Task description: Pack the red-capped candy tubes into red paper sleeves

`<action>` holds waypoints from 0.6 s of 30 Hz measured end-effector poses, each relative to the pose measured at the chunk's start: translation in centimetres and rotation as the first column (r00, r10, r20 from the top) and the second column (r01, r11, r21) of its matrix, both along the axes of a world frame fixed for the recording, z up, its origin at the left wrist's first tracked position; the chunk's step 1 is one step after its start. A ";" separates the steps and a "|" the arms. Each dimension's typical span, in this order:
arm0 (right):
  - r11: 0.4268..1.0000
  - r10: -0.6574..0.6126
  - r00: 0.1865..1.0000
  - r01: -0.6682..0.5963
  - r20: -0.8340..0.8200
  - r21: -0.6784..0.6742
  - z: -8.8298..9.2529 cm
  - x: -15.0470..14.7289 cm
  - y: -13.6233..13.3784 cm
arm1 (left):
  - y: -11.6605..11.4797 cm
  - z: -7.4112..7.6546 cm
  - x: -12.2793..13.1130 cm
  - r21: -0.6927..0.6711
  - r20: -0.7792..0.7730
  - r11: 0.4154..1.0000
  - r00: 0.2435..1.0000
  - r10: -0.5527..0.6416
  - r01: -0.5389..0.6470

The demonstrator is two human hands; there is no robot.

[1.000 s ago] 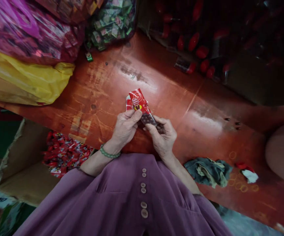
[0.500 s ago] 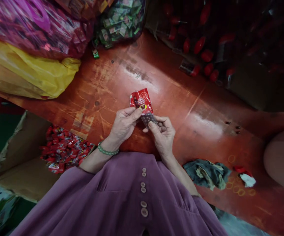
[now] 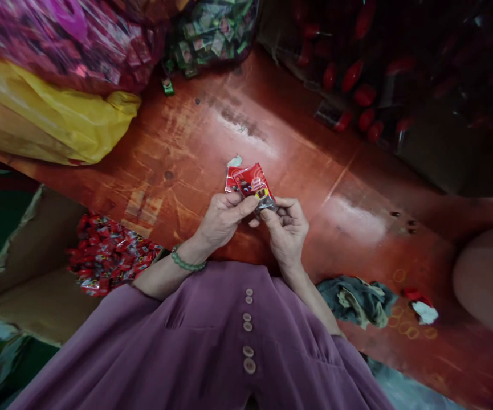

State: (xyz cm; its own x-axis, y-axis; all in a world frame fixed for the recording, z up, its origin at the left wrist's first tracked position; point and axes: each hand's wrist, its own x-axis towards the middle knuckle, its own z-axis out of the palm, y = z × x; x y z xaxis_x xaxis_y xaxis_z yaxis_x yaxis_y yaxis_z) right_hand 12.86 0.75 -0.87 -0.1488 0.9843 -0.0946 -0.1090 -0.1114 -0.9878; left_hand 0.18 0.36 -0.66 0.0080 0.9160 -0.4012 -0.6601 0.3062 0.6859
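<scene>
Between my two hands is a small red packet (image 3: pixel 253 180) with printed pictures and a dark lower end. My left hand (image 3: pixel 223 219) pinches its lower left side, thumb on top. At the bottom right corner, my right hand (image 3: pixel 289 230) grips the same packet between thumb and curled fingers. Behind it on the left shows another red printed piece (image 3: pixel 231 180); whether it is a second packet or part of this one I cannot tell. A pale scrap (image 3: pixel 235 162) sits just above that. My fingers cover much of the packet's lower end.
A cardboard box (image 3: pixel 13 250) with many small red packets (image 3: pixel 111 253) stands at left. Bags of pink (image 3: pixel 118 51) and green packets (image 3: pixel 216 40), plus a yellow bag (image 3: pixel 66 125), lie at the back. Dark cloth (image 3: pixel 357 299) and rubber bands (image 3: pixel 408 330) are on the right.
The packet's lower part with dark round sweets, stretched out before, is now mostly folded up or covered by my fingers. My hands stay close together, and the view has shifted slightly.
</scene>
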 end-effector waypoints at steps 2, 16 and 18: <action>1.000 -0.005 0.999 0.003 -0.050 -0.022 0.2 -0.1 0.2 | -0.2 0.2 -0.1 -0.005 0.003 1.000 1.000 -0.025 0.025; 0.937 -0.021 0.972 -0.062 0.232 0.344 -2.0 -0.2 -0.3 | -1.6 0.5 -0.1 -0.093 -0.058 0.995 0.998 0.024 -0.029; 0.908 0.046 0.960 -0.155 0.276 0.389 -1.8 -0.3 -0.5 | -2.5 0.5 -0.6 -0.113 -0.114 0.993 0.993 0.010 -0.023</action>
State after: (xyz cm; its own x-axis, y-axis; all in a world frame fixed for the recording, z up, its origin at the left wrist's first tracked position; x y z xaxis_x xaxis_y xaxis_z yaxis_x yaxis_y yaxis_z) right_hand 12.55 0.21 -2.71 -0.2735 0.9265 0.2582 0.1430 0.3047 -0.9417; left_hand -0.40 -2.13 -0.13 -0.0580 0.8638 -0.5006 -0.5863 0.3764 0.7174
